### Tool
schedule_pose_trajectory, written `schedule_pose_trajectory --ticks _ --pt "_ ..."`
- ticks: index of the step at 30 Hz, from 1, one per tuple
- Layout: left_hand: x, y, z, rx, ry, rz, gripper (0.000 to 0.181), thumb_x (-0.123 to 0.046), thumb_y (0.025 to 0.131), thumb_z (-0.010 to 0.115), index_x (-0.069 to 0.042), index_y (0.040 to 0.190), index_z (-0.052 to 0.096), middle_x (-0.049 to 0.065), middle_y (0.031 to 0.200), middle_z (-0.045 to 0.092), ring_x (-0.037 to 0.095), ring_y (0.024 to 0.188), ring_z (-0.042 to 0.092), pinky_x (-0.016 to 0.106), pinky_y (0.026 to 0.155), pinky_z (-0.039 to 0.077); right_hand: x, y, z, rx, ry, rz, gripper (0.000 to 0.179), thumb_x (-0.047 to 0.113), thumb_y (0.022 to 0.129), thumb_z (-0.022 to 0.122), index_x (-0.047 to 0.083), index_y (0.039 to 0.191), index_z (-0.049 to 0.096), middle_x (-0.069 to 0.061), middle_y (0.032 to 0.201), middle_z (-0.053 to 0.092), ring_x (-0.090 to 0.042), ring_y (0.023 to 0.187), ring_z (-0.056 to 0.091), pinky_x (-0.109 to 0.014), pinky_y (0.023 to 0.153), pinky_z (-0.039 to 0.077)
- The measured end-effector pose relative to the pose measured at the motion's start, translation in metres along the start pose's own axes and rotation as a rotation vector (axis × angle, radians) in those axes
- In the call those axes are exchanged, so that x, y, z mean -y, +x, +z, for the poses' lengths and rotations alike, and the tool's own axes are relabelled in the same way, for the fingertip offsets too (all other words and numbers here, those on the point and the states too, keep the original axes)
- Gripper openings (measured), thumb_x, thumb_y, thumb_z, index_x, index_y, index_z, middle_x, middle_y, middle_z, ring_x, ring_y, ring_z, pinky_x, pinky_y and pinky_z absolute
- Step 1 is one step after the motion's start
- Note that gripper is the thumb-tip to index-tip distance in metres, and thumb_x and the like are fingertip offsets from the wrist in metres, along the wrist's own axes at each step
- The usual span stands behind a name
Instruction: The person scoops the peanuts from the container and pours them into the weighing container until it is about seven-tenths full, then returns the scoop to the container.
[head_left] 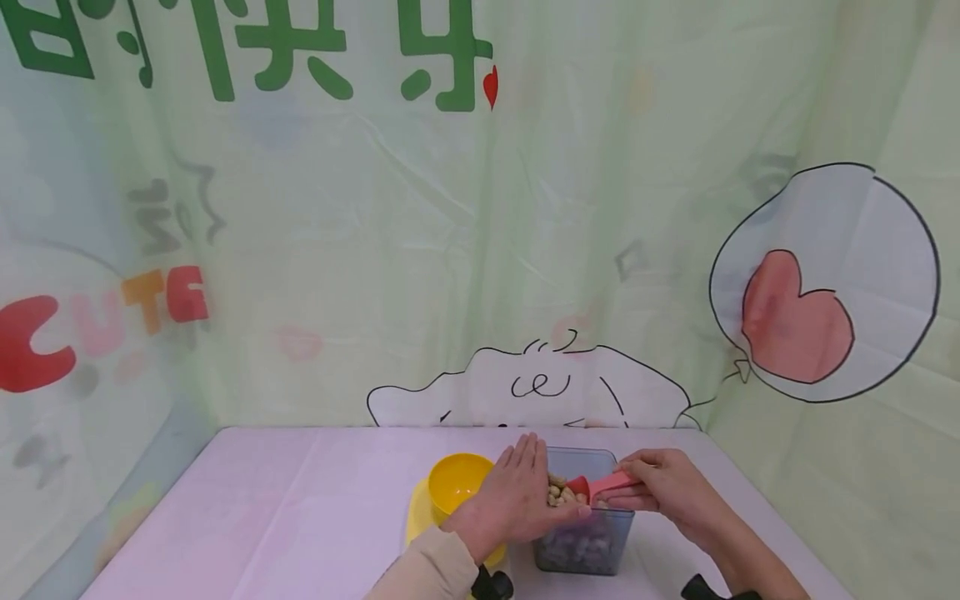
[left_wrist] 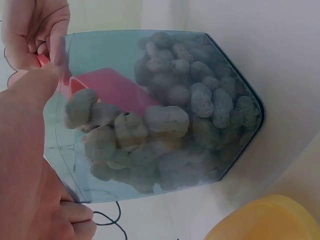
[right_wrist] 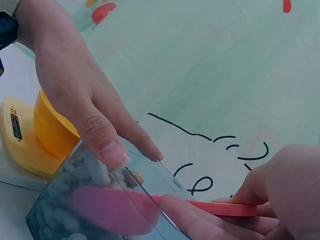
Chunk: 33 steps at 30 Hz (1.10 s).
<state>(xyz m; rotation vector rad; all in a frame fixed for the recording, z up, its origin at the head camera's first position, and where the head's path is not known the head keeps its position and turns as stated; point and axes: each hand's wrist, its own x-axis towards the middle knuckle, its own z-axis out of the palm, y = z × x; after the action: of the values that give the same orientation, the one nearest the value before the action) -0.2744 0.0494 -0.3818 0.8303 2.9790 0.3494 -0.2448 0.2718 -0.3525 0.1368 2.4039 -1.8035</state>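
The scoop [head_left: 611,482], pink, is dipped into the clear box [head_left: 583,462], its cup among the peanuts [head_left: 562,493] and its handle sticking out over the right side of the rim.

At the far left, bright letters [head_left: 101,346] reading "CUTE" mark the pale green curtain [head_left: 450,250] that hangs behind the lilac table [head_left: 300,508]. Near the middle of the table sits a yellow bowl [head_left: 459,479] on a yellow base [head_left: 418,510], just left of the box; the right wrist view shows a small dark label [right_wrist: 16,125] on this base.

Next comes the left hand [head_left: 517,496], below a beige sleeve [head_left: 431,567]. It lies over the left side of the box, fingers straight and close together, the thumb spread apart from them and reaching along the near rim.

Through the bluish walls of the box, peanuts in their shells show piled up against the scoop's cup.

To the right, the right hand [head_left: 660,483] has its fingers and thumb clamped on the scoop's handle. Beyond it, on the curtain at the far right, is a balloon drawing [head_left: 892,275] with a red heart inside.
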Motion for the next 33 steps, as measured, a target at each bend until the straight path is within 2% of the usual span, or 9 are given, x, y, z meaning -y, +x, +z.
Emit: schedule_pose_trajectory --ticks 5,11,14,19,23,28,33 --pt "-0.001 0.000 -0.001 -0.002 0.015 0.002 0.107 -0.086 0.083 0.037 -0.012 0.159 0.020 0.002 0.166 0.020 0.019 0.153 0.022 0.037 0.124 0.025 -0.003 -0.003 -0.005 0.007 0.045 0.014 0.037 0.011 0.105 0.041 -0.018 0.127 0.047 -0.014 0.091 0.071 -0.023 0.081 0.075 -0.032 0.076 0.062" --pt "0.000 0.000 -0.001 -0.002 0.030 -0.004 0.108 -0.085 0.082 0.039 -0.012 0.159 0.020 0.002 0.166 0.021 0.018 0.153 0.023 0.036 0.124 0.025 -0.007 -0.003 -0.013 0.208 0.139 0.003 0.037 0.013 0.104 0.043 -0.018 0.123 0.050 -0.012 0.096 0.072 -0.020 0.088 0.075 -0.032 0.082 0.060" --pt "0.000 0.000 -0.001 -0.007 0.028 -0.002 0.108 -0.085 0.082 0.040 -0.011 0.159 0.020 0.003 0.166 0.021 0.018 0.153 0.023 0.036 0.124 0.026 -0.008 -0.003 -0.014 0.242 0.152 0.006 0.036 0.014 0.104 0.045 -0.017 0.121 0.051 -0.011 0.096 0.071 -0.021 0.088 0.075 -0.033 0.083 0.060" --pt "-0.001 0.001 -0.001 -0.006 0.031 -0.004 0.108 -0.085 0.082 0.041 -0.012 0.159 0.020 0.002 0.166 0.022 0.018 0.153 0.024 0.036 0.124 0.026 -0.007 -0.005 -0.013 0.199 0.135 0.007 0.039 0.015 0.104 0.044 -0.019 0.124 0.048 -0.012 0.096 0.072 -0.021 0.088 0.075 -0.033 0.083 0.060" --pt "-0.001 0.001 -0.001 -0.011 0.040 0.000 0.108 -0.085 0.082 0.041 -0.012 0.159 0.021 0.003 0.166 0.022 0.018 0.153 0.024 0.035 0.123 0.027 -0.008 -0.008 -0.013 0.117 0.129 0.015 0.044 0.016 0.104 0.043 -0.020 0.129 0.042 -0.012 0.096 0.072 -0.019 0.088 0.075 -0.033 0.083 0.060" --pt "-0.002 -0.001 -0.002 -0.019 0.053 0.003 0.107 -0.084 0.083 0.042 -0.011 0.158 0.022 0.004 0.165 0.023 0.019 0.152 0.025 0.036 0.123 0.028 -0.012 -0.010 -0.013 0.003 0.171 0.056 0.044 0.017 0.106 0.044 -0.018 0.132 0.040 -0.013 0.096 0.072 -0.023 0.089 0.076 -0.034 0.082 0.061" --pt "-0.003 -0.002 -0.003 -0.025 0.047 0.001 0.107 -0.084 0.083 0.041 -0.010 0.158 0.023 0.004 0.165 0.025 0.020 0.152 0.027 0.037 0.123 0.029 -0.014 -0.012 -0.012 -0.057 0.206 0.081 0.040 0.016 0.106 0.043 -0.015 0.131 0.043 -0.015 0.096 0.074 -0.027 0.091 0.076 -0.036 0.082 0.061"
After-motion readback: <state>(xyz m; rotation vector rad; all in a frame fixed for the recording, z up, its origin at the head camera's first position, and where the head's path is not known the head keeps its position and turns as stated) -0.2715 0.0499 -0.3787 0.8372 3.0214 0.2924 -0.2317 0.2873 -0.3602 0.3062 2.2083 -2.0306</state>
